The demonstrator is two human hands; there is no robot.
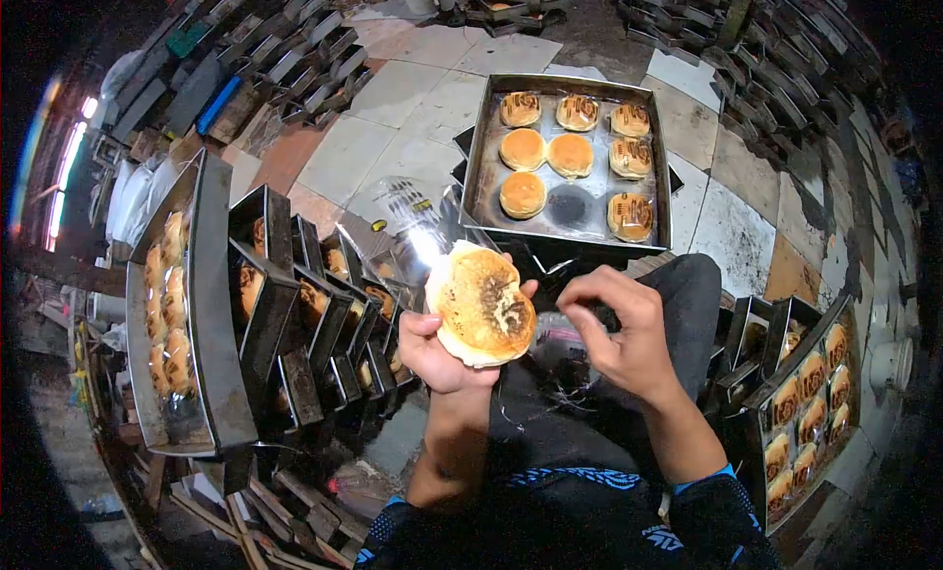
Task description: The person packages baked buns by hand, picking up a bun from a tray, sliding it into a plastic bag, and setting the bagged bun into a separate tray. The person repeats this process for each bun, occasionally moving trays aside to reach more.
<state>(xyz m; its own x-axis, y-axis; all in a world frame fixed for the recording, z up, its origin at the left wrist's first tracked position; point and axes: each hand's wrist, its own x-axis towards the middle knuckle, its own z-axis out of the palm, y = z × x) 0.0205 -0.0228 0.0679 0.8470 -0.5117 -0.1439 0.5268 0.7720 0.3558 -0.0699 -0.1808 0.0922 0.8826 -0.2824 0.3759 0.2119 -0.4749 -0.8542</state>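
Left hand holds the bun, mottled brown face toward the camera. It's in front of the person's torso, short of the tray's near edge. Fingers and thumb wrap its rim, probably to support it without squashing the soft body and leave the face exposed.

Right hand is just beside it: fingers part-curled, narrow gap between thumb and forefinger, nothing seen in it.

Tray: wrapped buns along the far and right edges, three bare buns from mid-tray to the near left corner. Split looks deliberate, to keep the two kinds apart. One bare spot by the near edge, dark stain there.

Clear plastic sits off the near left corner, likely placed for left-side reach.
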